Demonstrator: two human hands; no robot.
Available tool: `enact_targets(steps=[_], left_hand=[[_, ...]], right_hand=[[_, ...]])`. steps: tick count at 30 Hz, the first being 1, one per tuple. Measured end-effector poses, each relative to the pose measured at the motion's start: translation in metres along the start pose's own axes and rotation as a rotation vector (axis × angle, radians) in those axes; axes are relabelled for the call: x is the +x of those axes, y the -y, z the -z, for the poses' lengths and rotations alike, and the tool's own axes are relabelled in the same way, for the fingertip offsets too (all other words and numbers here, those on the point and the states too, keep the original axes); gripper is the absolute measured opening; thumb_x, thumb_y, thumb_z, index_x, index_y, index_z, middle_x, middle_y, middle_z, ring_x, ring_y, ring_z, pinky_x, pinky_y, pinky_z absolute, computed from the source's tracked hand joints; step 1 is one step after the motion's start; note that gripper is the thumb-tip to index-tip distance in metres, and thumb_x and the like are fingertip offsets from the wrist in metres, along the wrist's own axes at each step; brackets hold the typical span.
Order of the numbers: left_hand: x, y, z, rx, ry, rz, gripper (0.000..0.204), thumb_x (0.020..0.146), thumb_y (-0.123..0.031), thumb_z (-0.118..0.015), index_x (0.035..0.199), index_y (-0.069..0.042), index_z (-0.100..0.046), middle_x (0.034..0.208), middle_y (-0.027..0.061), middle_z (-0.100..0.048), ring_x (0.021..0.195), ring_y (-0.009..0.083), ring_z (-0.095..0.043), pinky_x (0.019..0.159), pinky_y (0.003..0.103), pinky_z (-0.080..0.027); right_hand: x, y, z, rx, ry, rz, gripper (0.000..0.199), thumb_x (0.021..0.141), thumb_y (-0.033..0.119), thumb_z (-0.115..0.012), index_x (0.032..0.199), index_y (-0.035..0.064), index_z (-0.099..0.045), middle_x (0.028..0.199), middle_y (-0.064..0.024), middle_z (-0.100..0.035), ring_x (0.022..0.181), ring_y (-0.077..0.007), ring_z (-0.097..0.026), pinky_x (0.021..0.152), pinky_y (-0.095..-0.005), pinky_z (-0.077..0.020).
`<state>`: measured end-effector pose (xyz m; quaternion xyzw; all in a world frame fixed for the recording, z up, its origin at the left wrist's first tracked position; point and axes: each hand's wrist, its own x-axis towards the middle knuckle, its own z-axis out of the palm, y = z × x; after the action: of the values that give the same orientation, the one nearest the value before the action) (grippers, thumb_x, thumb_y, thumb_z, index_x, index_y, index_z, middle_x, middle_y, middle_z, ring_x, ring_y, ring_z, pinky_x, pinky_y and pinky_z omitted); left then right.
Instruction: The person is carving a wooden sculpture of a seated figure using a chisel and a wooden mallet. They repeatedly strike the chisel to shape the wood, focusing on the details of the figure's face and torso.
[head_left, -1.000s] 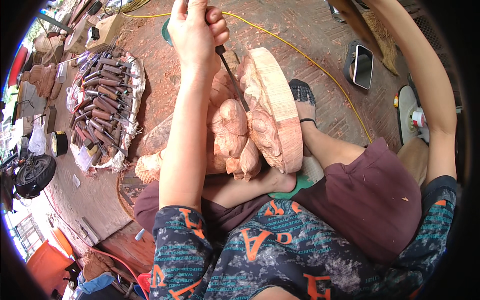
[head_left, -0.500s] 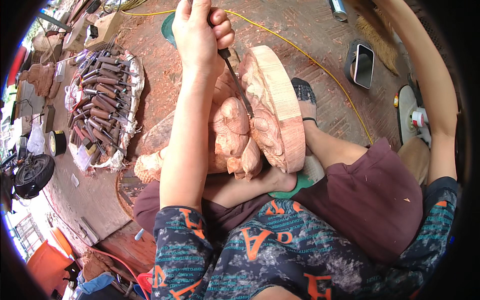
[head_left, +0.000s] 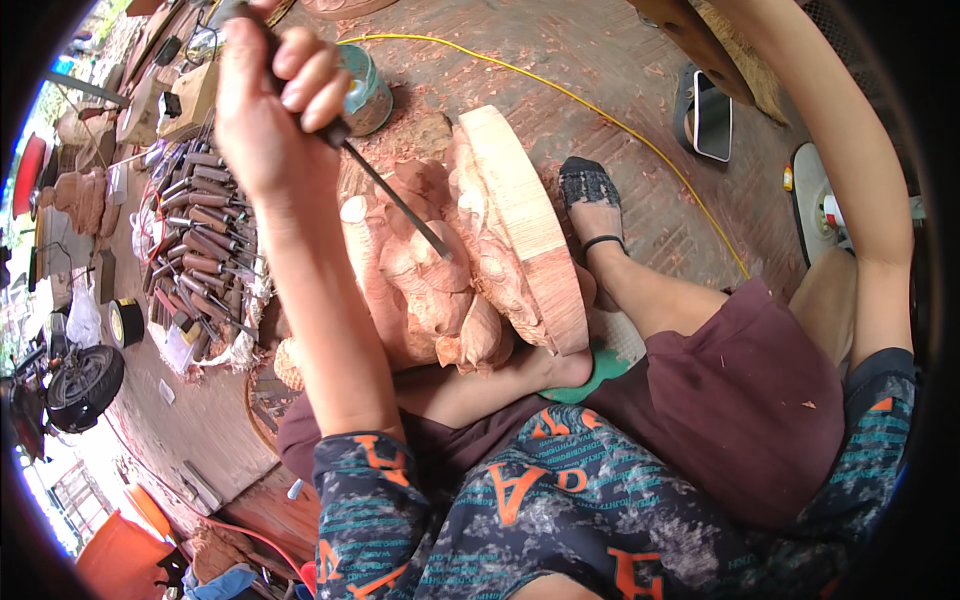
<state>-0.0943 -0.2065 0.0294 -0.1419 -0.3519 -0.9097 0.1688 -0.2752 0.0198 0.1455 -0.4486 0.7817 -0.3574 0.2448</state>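
My left hand (head_left: 275, 120) is closed around the dark handle of a carving chisel (head_left: 395, 200). The chisel's thin shaft slants down to the right over a pinkish wood carving (head_left: 430, 275) with rounded, figure-like shapes; I cannot tell whether its tip touches. The carving has a thick, smooth curved slab (head_left: 530, 225) on its right side and sits against my folded leg. My right forearm (head_left: 840, 130) reaches up along the right side, and its hand lies past the upper edge. Near that wrist hangs a brown wooden piece (head_left: 700, 45), partly cut off; what holds it is hidden.
Several wood-handled chisels (head_left: 205, 235) lie on a cloth at the left. Beyond the carving stands a green bucket (head_left: 368, 95). A yellow cord (head_left: 600, 125) crosses the floor near a phone (head_left: 713, 120). My bare foot (head_left: 590, 195) is right of the carving.
My left hand has moved left with the chisel, whose tip has left the groove beside the slab. The bucket shows more, and the brown wooden piece has come further into view.
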Motion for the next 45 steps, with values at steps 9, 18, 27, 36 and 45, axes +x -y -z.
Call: enact_targets(steps=[9,18,27,36,45], left_hand=[[0.003,0.040,-0.017,0.334,-0.361,-0.047,0.033,0.108,-0.032,-0.048,0.129,-0.008,-0.055,0.071,-0.0040,-0.032,0.053,0.0045,-0.025,0.043,0.020,-0.020],[0.005,0.046,-0.011,0.311,-0.417,-0.008,0.031,0.108,-0.031,-0.050,0.125,-0.007,-0.056,0.071,-0.0036,-0.033,0.053,0.0048,-0.025,0.043,0.021,-0.019],[0.005,0.058,-0.014,0.307,-0.474,0.068,0.025,0.106,-0.034,-0.053,0.117,-0.012,-0.057,0.065,-0.0056,-0.032,0.047,0.0040,-0.024,0.040,0.020,-0.018],[-0.008,0.060,-0.033,0.267,-0.485,0.109,0.022,0.106,-0.035,-0.054,0.116,-0.015,-0.055,0.063,-0.0060,-0.031,0.044,0.0041,-0.023,0.039,0.021,-0.016],[0.000,0.049,-0.032,0.334,-0.522,-0.055,0.022,0.106,-0.033,-0.054,0.117,-0.013,-0.054,0.065,-0.0049,-0.034,0.044,0.0041,-0.025,0.039,0.021,-0.018]], right_hand=[[0.005,-0.007,-0.004,0.027,-0.035,-0.004,0.032,0.083,0.010,-0.072,0.111,0.0005,-0.059,0.067,-0.0026,-0.056,0.056,-0.0110,-0.050,0.051,-0.0299,-0.0420],[0.031,0.005,0.001,-0.153,0.085,-0.214,0.046,0.081,0.007,-0.069,0.124,-0.0045,-0.057,0.069,-0.0045,-0.058,0.056,-0.0121,-0.053,0.051,-0.0305,-0.0447],[0.015,-0.018,-0.028,-0.717,-0.384,0.409,0.065,0.078,0.003,-0.066,0.140,-0.0004,-0.050,0.080,-0.0120,-0.066,0.068,-0.0185,-0.061,0.063,-0.0336,-0.0516],[0.018,-0.008,0.013,-0.605,0.187,0.306,0.062,0.078,0.004,-0.069,0.137,0.0003,-0.052,0.099,-0.0146,-0.067,0.083,-0.0217,-0.062,0.074,-0.0358,-0.0514],[0.002,0.006,-0.004,-0.145,-0.096,-0.037,0.049,0.079,0.006,-0.072,0.125,-0.0008,-0.055,0.073,-0.0048,-0.059,0.056,-0.0104,-0.051,0.052,-0.0285,-0.0434]])
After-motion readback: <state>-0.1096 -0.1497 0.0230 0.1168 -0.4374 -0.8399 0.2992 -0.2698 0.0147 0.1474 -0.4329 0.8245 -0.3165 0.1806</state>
